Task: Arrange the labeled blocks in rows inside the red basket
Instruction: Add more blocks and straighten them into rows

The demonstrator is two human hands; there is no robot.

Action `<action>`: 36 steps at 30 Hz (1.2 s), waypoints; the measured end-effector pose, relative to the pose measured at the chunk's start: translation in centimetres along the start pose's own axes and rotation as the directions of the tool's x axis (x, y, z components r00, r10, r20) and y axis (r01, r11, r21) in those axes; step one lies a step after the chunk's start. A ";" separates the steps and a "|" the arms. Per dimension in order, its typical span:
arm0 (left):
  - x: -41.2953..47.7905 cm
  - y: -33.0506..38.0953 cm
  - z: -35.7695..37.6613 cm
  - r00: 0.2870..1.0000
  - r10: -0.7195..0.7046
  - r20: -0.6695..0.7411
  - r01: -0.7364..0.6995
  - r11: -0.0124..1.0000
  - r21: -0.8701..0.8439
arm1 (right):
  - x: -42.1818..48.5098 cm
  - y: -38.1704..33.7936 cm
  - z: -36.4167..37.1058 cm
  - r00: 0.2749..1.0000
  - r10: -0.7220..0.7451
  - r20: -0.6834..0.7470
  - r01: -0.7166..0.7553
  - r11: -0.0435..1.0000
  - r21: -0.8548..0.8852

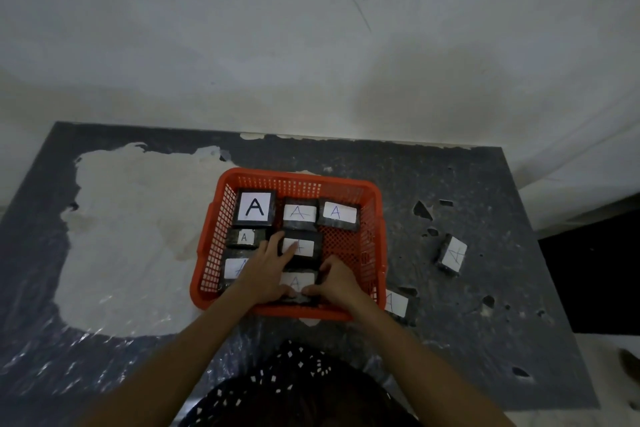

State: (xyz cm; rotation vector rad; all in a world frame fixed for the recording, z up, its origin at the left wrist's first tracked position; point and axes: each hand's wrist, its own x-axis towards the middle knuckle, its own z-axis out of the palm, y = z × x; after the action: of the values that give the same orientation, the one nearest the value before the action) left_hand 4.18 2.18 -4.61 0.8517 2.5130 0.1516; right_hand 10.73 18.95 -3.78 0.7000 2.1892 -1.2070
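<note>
We seat a block (294, 282) in the basket (298, 180), right fingers (327, 267) pinching it, left fingers (275, 244) lying flat; next we likely reach right of them for a spare block (396, 303).

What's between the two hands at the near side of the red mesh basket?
Head view: a black block with a white A label lies between the left hand and the right hand, both touching it, inside the red mesh basket.
</note>
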 end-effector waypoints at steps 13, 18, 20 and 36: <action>0.4 0.3 0.7 0.999 -0.005 -0.048 0.013 0.985 0.172 | 0.0 0.2 0.6 0.964 -0.236 -0.124 0.212 0.961 -0.179; 0.1 -0.1 0.2 0.999 0.024 -0.028 -0.021 0.996 0.083 | 0.0 -0.4 0.1 0.954 -0.252 -0.165 0.254 0.967 -0.006; 0.1 -0.1 0.0 0.999 0.031 -0.022 -0.028 0.995 0.095 | 0.2 -0.7 0.0 0.960 -0.251 -0.124 0.251 0.968 -0.012; 0.0 0.8 0.1 1.000 -0.002 0.003 0.001 0.977 0.214 | 4.0 -2.9 -1.1 0.988 0.027 -0.150 -0.015 0.997 0.081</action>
State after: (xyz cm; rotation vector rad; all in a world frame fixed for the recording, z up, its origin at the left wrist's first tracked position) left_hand 4.65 2.80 -4.47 0.9324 2.5587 -0.1241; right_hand 5.71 19.25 -4.26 0.8720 2.2598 -1.2730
